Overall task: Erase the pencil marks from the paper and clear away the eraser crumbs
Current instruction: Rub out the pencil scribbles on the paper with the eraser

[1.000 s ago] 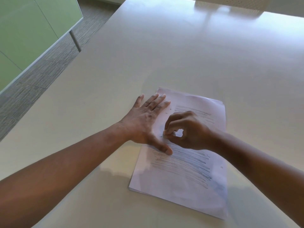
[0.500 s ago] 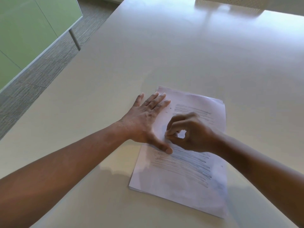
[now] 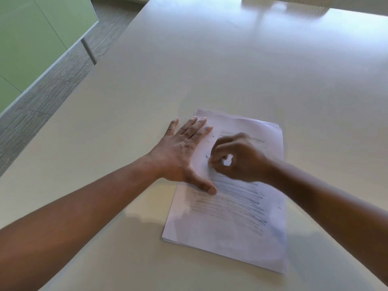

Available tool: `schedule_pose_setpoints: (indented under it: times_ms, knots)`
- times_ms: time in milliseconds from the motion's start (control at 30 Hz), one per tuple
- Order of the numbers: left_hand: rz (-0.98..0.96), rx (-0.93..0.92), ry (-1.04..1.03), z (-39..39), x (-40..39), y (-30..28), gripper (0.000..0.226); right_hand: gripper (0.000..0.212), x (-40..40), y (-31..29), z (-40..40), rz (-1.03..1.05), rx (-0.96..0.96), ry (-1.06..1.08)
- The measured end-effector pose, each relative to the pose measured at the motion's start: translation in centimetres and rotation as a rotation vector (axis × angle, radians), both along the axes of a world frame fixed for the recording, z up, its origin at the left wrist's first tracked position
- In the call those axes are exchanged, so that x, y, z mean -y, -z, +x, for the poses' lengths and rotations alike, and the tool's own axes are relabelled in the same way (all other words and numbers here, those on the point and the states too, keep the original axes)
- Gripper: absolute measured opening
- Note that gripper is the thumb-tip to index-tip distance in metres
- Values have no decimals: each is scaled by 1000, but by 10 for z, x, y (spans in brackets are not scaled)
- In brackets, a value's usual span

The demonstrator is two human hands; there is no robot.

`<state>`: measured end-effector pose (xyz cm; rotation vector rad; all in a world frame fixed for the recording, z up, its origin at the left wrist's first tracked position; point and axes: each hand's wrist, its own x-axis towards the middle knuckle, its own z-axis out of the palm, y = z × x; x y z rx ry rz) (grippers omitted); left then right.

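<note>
A white sheet of paper (image 3: 231,238) lies on the table, covered with several rows of grey pencil marks (image 3: 231,204) across its middle. My left hand (image 3: 184,150) lies flat on the sheet's left edge, fingers straight and thumb spread onto the marks. My right hand (image 3: 239,158) is curled over the upper part of the sheet and pinches a small white eraser (image 3: 227,161) against the paper. A few dark eraser crumbs (image 3: 207,141) lie between the two hands. The upper rows look fainter than the lower ones.
The pale table (image 3: 210,70) stretches far ahead and to both sides. Its left edge borders a grey carpeted floor (image 3: 52,89) and a green glass partition (image 3: 31,38) with a metal post.
My right hand has shifted slightly along the upper rows while rubbing with the eraser. More crumbs show near my left fingers. My left hand has stayed in place.
</note>
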<state>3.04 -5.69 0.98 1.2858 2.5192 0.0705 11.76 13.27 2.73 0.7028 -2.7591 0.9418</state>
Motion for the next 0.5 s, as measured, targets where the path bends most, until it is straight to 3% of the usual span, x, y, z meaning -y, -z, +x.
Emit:
schedule_pose_setpoints:
  times_ms: [167,267,400,500]
  knots:
    - [-9,7,-5,0,0,-2,161,10,-24,-4,-20,28,-62,247]
    - [-16,-9,-2,0,-1,-1,162,13,-11,-5,-8,-12,-78,152]
    - [-7,-12,-5,0,0,0,163,14,11,-3,20,-54,79,-68]
    - [-13,-9,-2,0,-1,-1,162,14,7,-3,14,-34,78,-58]
